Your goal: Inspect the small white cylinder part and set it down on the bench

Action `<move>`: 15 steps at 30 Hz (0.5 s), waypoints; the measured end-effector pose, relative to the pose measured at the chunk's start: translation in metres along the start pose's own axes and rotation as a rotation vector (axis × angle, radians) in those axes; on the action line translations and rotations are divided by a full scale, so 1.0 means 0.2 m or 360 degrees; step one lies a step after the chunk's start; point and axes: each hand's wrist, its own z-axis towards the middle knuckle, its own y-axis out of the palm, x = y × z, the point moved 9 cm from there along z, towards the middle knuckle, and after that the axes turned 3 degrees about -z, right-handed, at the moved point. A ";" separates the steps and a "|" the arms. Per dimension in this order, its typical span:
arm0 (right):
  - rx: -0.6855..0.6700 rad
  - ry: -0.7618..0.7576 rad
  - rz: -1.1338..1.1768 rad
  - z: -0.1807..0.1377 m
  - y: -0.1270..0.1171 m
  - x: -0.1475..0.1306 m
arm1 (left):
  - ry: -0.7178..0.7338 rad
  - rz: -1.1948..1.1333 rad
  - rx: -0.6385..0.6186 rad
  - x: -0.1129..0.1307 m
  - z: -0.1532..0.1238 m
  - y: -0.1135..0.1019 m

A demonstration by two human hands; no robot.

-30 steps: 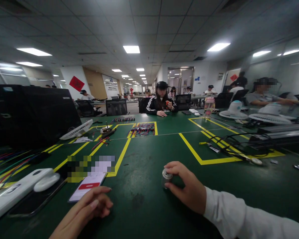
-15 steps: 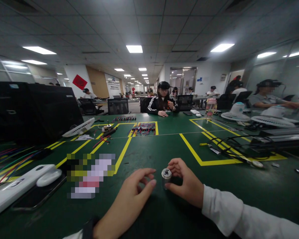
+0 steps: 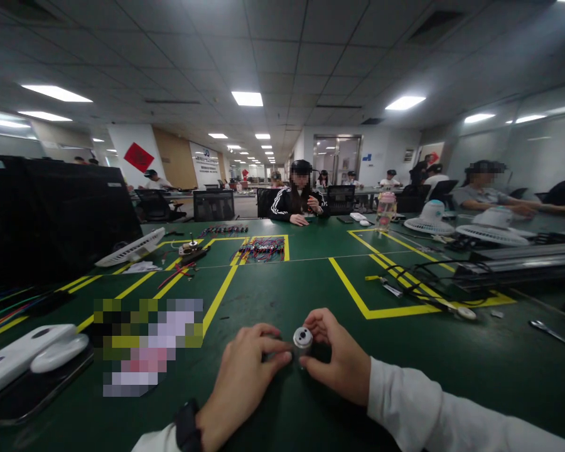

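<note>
Since a second ago, our left hand (image 3: 249, 359) is coming across from farther left and is now hovering just beside the cylinder (image 3: 302, 342). Our right hand (image 3: 336, 359) is no longer covering the top; its fingers are sitting lower, round the side.

Nearest us, the watch (image 3: 188, 425) is circling the left wrist. Left fingers are curving loosely, gap showing between them and the thumb; we are not seeing clearly whether the tips are touching metal. Right thumb and fingers are lightly pinching the cylinder's right side, seemingly to steady it. It is standing upright at the bench (image 3: 258, 301), between both hands, top face and holes facing up; holding it low is leaving that face in plain sight. Whether its base is resting fully down, we cannot tell.

At far right, the spanner (image 3: 555, 337) is lying well clear of our fingers. Beyond, yellow tape (image 3: 351, 289) is marking out areas, probably to keep parts sorted: black cables (image 3: 419, 282) are straggling across one, a wire bundle (image 3: 263, 249) is filling another. Fans (image 3: 430, 220) are standing behind, near the bottle (image 3: 386, 212). Across the bench a co-worker (image 3: 294, 204) is sitting, one hand resting on the surface.
</note>
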 end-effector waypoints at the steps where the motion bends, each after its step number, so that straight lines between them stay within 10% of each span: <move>1: 0.0000 -0.0010 -0.0016 0.00 0.00 -0.01 | -0.0006 0.0036 -0.0019 -0.02 -0.01 0.02; 8: 0.0142 -0.0030 -0.0153 -0.03 -0.07 -0.02 | -0.0046 -0.0047 -0.0063 -0.05 -0.04 0.03; 15: 0.0615 0.0184 -0.0486 -0.26 -0.68 0.21 | -0.0316 -0.0310 0.0029 -0.23 -0.21 -0.21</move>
